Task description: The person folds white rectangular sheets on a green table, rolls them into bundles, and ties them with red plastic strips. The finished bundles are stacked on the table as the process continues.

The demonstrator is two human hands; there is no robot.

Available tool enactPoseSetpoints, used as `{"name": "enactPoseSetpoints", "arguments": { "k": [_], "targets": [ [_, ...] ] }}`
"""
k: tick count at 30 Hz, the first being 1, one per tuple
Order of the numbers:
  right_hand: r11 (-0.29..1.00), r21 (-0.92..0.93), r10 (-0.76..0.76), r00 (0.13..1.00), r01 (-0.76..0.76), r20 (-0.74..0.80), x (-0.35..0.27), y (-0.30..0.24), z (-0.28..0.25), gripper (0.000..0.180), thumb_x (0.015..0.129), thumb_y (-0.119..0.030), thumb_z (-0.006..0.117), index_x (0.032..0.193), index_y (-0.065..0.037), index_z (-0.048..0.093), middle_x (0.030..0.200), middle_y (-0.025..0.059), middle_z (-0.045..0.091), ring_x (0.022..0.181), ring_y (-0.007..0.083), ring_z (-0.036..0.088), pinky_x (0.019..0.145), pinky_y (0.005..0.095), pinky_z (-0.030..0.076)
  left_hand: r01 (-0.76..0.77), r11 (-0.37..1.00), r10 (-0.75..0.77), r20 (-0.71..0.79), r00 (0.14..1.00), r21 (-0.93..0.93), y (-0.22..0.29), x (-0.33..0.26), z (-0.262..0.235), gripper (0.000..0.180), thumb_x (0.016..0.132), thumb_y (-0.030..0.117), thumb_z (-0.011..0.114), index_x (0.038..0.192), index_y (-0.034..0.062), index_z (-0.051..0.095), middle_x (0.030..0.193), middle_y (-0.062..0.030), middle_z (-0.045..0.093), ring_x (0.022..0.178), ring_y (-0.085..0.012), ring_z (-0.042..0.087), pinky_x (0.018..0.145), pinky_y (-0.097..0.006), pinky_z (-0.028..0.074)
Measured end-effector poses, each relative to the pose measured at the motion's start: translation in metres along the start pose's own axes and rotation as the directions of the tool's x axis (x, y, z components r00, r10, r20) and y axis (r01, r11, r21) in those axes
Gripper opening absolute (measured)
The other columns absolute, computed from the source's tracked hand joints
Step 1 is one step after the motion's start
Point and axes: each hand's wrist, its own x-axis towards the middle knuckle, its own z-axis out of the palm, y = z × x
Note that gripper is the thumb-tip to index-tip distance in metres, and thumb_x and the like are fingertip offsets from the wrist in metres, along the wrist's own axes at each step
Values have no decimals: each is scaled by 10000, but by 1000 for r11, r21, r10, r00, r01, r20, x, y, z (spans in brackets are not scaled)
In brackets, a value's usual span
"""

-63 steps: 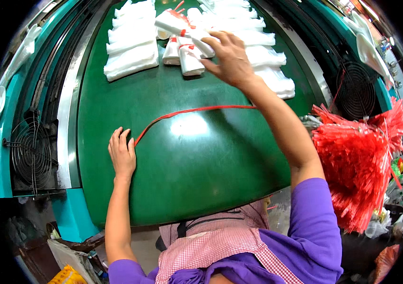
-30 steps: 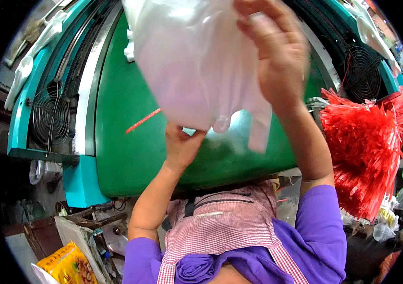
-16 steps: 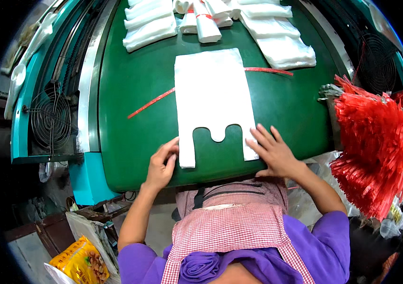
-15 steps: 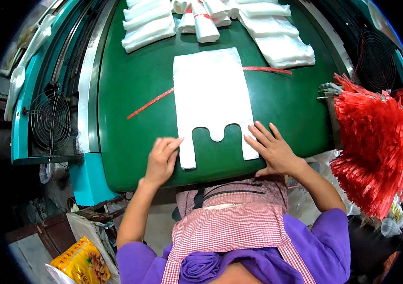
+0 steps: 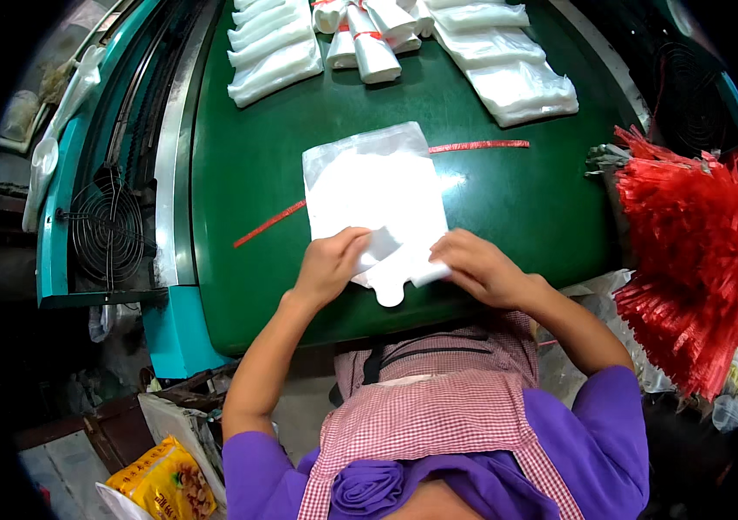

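Note:
A stack of white plastic vest bags [image 5: 373,186] lies flat on the green table [image 5: 239,286], its rounded middle tab pointing towards me. My left hand [image 5: 332,264] pinches the left handle strip, which is folded up over the bag body. The right handle strip is folded inward too, and my right hand [image 5: 469,267] has its fingers closed on it. A red plastic tie [image 5: 480,146] sticks out from under the bags on the right, and its other end shows at the left.
Folded white bag bundles [image 5: 275,56] lie at the far left, with more bundles [image 5: 521,82] at the far right. Rolled bags with red ties [image 5: 375,50] sit between them. A thick bunch of red ties [image 5: 689,260] hangs at the right edge. A wire fan guard [image 5: 109,227] stands left.
Both hands have moved inward and taken hold of the two handle strips, which are now folded up over the bag body. The bag stack has shifted slightly towards me.

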Motion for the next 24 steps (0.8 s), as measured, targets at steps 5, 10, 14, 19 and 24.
{"name": "enactPoseSetpoints", "arguments": {
  "k": [5,10,14,19,24],
  "targets": [
    [924,-109,356,929,-367,-105,57,19,35,203,901,-217,565,1021,-70,638,754,185,626,713,358,611,651,413,487,-84,853,31,111,993,515,4,20,17,266,830,116,582,1081,47,633,921,-157,648,791,-278,652,657,-369,521],
    [867,-479,245,955,-137,169,45,6,54,180,827,-174,570,943,-48,624,1087,142,620,943,302,620,753,423,505,-510,656,548,113,829,556,-4,-52,17,374,787,55,565,1157,88,613,1212,-133,584,1054,-281,603,825,-381,512],
    [795,-607,44,998,-7,47,40,36,59,478,842,-144,536,1270,58,469,1417,201,385,1346,342,322,1092,455,267,-474,725,520,54,852,499,-2,-49,37,381,753,-15,541,1121,53,616,1201,-143,599,1066,-301,603,864,-375,505],
    [928,-321,192,981,-190,-26,62,15,19,515,894,-263,569,1292,38,443,1344,266,436,1260,408,409,1059,431,335,44,966,-74,110,991,254,1,8,13,137,841,110,570,945,38,621,788,-175,646,752,-328,634,669,-408,496],
    [788,-615,69,995,-14,66,45,13,54,704,810,-381,642,1306,61,409,1440,261,310,1329,388,329,1086,467,283,-109,960,139,-102,985,259,-17,21,14,177,825,129,627,973,30,632,863,-162,634,750,-321,609,669,-399,495]
  ]
}}
